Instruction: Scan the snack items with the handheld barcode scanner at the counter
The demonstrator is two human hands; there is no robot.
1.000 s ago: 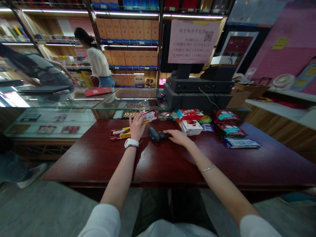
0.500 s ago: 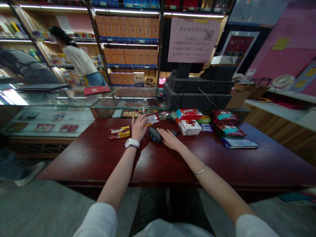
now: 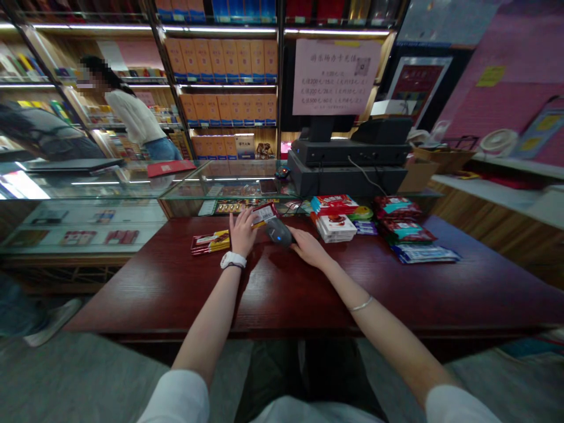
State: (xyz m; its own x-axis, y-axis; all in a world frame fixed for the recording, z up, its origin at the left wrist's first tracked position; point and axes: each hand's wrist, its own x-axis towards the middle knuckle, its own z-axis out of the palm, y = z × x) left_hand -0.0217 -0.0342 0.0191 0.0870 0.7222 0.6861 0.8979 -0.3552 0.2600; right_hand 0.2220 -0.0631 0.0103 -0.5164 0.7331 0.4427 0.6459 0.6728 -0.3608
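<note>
In my right hand (image 3: 307, 247) is a dark barcode scanner (image 3: 278, 232) with a small blue light, its handle gripped and its head toward the left. My left hand (image 3: 244, 230) holds a red and yellow snack packet (image 3: 265, 214) by its left end, with the barcode side facing up. The scanner's head is close to the packet and partly covers its lower edge. Left of my left hand, more red and yellow packets (image 3: 210, 242) lie stacked on the dark red table (image 3: 282, 299).
White and red boxes (image 3: 335, 226), a green and purple package (image 3: 365, 220), red bags (image 3: 408, 226) and blue packets (image 3: 425, 254) lie to the right. Behind stand a glass display case (image 3: 220, 170) and a black cash register (image 3: 348, 164). Two people are at the left shelves.
My right hand has closed round the scanner and lifted it, turning its head toward the packet in my left hand. The packet has shifted slightly left.
</note>
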